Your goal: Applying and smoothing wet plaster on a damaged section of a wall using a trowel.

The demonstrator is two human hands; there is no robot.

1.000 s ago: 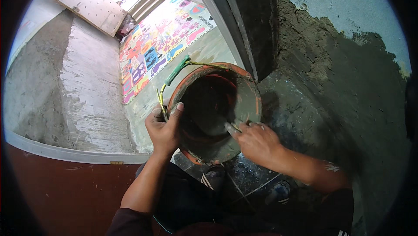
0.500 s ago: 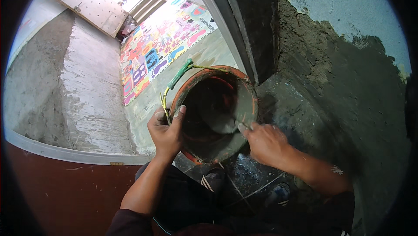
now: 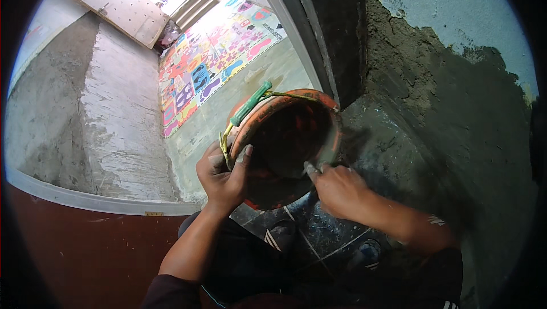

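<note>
My left hand (image 3: 223,178) grips the left side of an orange, mortar-smeared bucket (image 3: 281,105), thumb over the rim. The bucket is tilted, and its dark inside shows. Its wire handle, with a green grip (image 3: 249,105), lies along the upper left rim. My right hand (image 3: 338,188) is closed at the lower right of the bucket's mouth on what looks like a trowel, whose blade is mostly hidden in the shadowed inside.
My feet (image 3: 367,254) stand on dark tiles (image 3: 310,240). A dark doorframe (image 3: 347,41) rises beside a partly mortared wall (image 3: 461,121). At left are a reddish-brown panel (image 3: 91,240) and rough grey plaster (image 3: 125,127). Farther back lie a colourful mat (image 3: 208,64) and a pale door (image 3: 114,7).
The bucket has tilted further, its far left side rising into view. My left hand has moved slightly right. My right hand has shifted right and down, and the grey blade inside shows less.
</note>
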